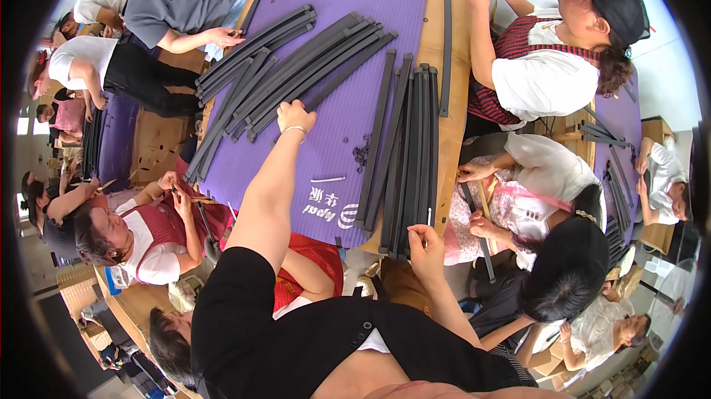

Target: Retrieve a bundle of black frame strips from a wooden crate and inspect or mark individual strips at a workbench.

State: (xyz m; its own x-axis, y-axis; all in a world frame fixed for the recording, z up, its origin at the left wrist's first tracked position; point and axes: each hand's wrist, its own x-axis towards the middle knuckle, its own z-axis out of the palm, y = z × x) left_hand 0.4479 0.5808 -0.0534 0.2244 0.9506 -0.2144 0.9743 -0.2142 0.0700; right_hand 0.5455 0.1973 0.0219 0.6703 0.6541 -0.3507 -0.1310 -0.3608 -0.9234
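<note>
My left hand (pixel 295 117) reaches over the purple mat, its fingers closed on the near end of a long flat black strip (pixel 348 73). That strip lies slanted beside a loose pile of similar black strips (pixel 311 65). Low on the right, my right hand (pixel 427 251) is held in a pinch near the table's front edge. A short, thin, pale rod (pixel 429 216) sticks up from its fingertips. Just beyond that hand lies a second bundle of black strips (pixel 415 147), running away from me. Small black rings or clips (pixel 361 153) are heaped on the mat between the two groups.
A thin silvery rod (pixel 328 179) lies on the purple mat (pixel 259 169). One strip (pixel 446 51) rests on the bare wooden edge at right. Co-workers sit and stand on both sides; a person in a dark cap (pixel 566 280) is close by my right arm.
</note>
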